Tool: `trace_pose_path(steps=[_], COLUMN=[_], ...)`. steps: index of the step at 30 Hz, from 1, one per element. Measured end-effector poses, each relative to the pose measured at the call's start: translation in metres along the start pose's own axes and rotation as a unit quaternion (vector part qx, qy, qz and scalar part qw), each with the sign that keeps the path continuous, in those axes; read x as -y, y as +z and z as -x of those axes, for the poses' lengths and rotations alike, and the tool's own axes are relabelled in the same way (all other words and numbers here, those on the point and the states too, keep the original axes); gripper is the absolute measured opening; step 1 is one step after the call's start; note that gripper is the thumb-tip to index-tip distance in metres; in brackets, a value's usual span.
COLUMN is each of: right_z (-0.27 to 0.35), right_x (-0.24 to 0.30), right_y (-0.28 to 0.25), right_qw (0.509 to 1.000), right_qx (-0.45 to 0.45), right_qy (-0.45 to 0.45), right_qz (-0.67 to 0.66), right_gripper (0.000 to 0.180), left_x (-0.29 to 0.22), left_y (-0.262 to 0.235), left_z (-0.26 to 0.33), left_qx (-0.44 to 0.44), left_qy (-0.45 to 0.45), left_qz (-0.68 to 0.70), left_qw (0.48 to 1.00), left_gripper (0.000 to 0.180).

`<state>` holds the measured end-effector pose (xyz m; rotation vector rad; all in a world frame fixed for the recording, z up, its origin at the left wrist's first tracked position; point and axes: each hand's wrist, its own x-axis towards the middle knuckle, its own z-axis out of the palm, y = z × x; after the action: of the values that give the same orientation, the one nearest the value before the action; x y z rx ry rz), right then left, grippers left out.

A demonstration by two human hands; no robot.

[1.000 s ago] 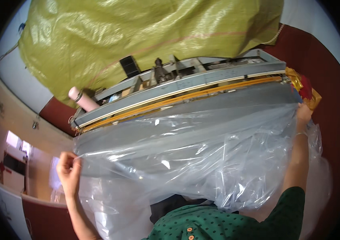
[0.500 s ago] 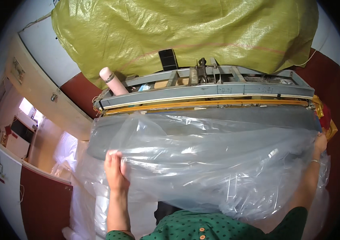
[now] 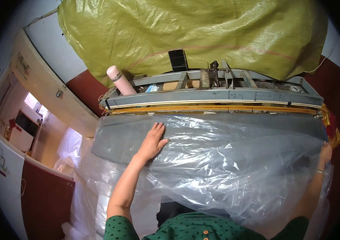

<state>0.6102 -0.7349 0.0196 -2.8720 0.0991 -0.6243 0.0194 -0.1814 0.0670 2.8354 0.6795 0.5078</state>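
Note:
A wide sheet of clear plastic film lies wrinkled across a grey work surface and hangs down toward me. On its left part my left hand rests flat, fingers stretched out and thumb apart. At the far right edge my right hand is closed on the film's edge, its fingertips partly hidden. Just beyond the film runs a grey metal frame of a machine, with orange strips along its near side.
A pink bottle leans at the frame's left end. A black phone stands against a yellow-green woven sheet behind. Red and gold cloth hangs at the right end. Leftward are a door and more film near the doorway.
My left hand has moved forward and to the right, opening from a closed grasp to lie flat on the film. The film's left part is now flatter. My right hand stays at the right edge.

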Motion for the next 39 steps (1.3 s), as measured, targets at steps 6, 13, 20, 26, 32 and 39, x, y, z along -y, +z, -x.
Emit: trace_pose_path(steps=[6,13,20,26,32,39], right_z=[-0.006,-0.032,-0.05,-0.077,-0.002,-0.012], right_x=[-0.017,-0.112,-0.147,-0.023,0.117,0.161], right_y=[0.012,0.031,0.017,0.033,0.056,0.057], right_qw=[0.996,0.906,0.933,0.981,0.88,0.857], right_qx=[-0.037,-0.044,-0.015,-0.074,-0.117,-0.088], right_qy=[0.019,-0.003,-0.007,0.002,-0.142,-0.088], right_qz=[-0.083,-0.421,-0.36,-0.181,-0.437,-0.5], right_gripper=[0.035,0.036,0.029,0.021,0.015,0.021], left_x=[0.017,0.029,0.028,0.06,0.184,0.202], left_y=[0.015,0.024,0.012,-0.012,0.028,0.034], left_z=[-0.01,-0.04,-0.057,-0.073,-0.021,-0.063], left_qx=[0.025,-0.197,-0.231,-0.474,-0.434,-0.417], left_qy=[-0.057,-0.101,-0.118,-0.273,-0.274,-0.282], left_qz=[-0.038,0.05,-0.056,0.255,0.03,0.205], left_qw=[0.997,0.974,0.964,0.797,0.858,0.84], left_gripper=[0.064,0.017,0.009,0.02,0.018,0.014])
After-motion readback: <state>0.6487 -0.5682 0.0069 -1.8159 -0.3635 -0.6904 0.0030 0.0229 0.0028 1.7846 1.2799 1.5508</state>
